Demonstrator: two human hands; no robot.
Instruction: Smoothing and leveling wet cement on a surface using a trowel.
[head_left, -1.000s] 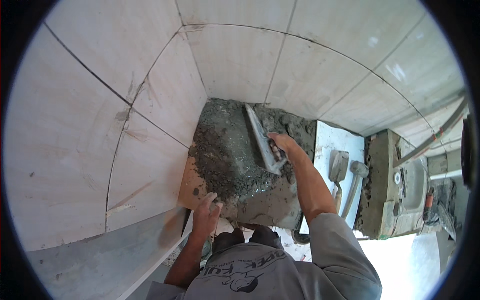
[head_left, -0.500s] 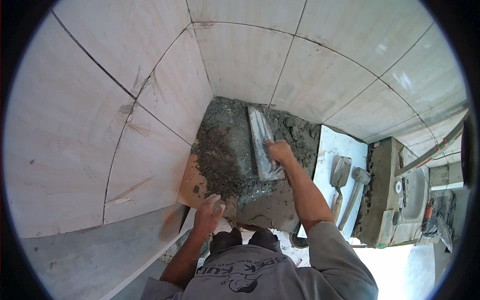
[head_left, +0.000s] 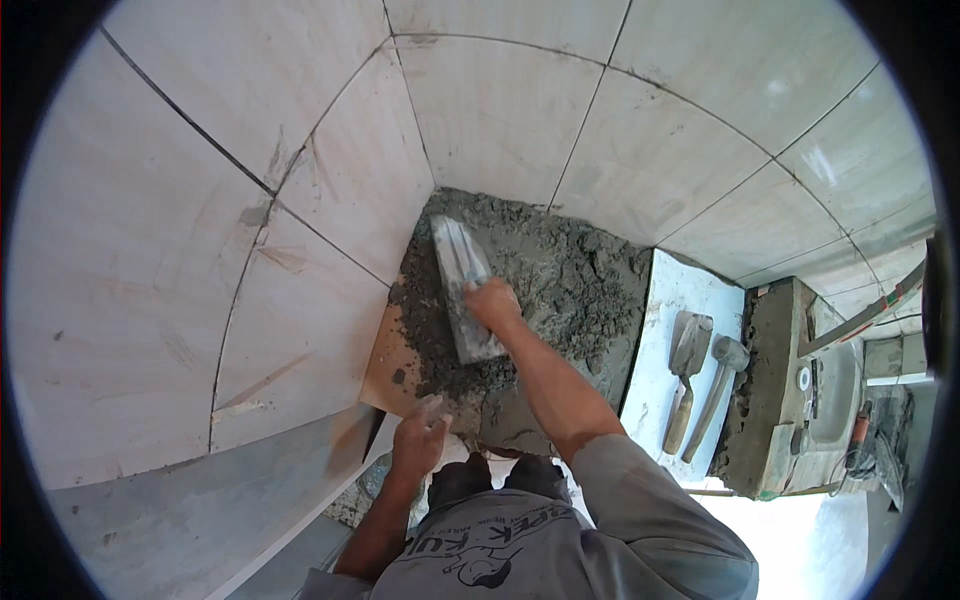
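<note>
My right hand (head_left: 493,305) is closed round the handle of a long rectangular plastering trowel (head_left: 455,250). The trowel's blade lies on the wet grey mortar (head_left: 575,270) in the corner, toward its left side. Mortar is smoother toward me and rough and lumpy farther back and to the right. My left hand (head_left: 418,437) hangs over the near left edge of the mortar, fingers loosely bent and thumb apart, with nothing visible in it. Beside it, a bare tan patch (head_left: 383,360) shows with crumbs of mortar on it.
Pale tiled walls (head_left: 490,120) enclose the corner at left and back. On the right, a white board (head_left: 665,290) carries a pointing trowel (head_left: 690,345) and a mallet (head_left: 730,355). Beyond it stands a rough cement ledge (head_left: 765,400) beside a basin (head_left: 835,400). A low grey ledge (head_left: 220,510) runs at left.
My right hand has swept the plastering trowel leftward across the mortar, uncovering rough mortar to its right. My left hand stays nearly in place.
</note>
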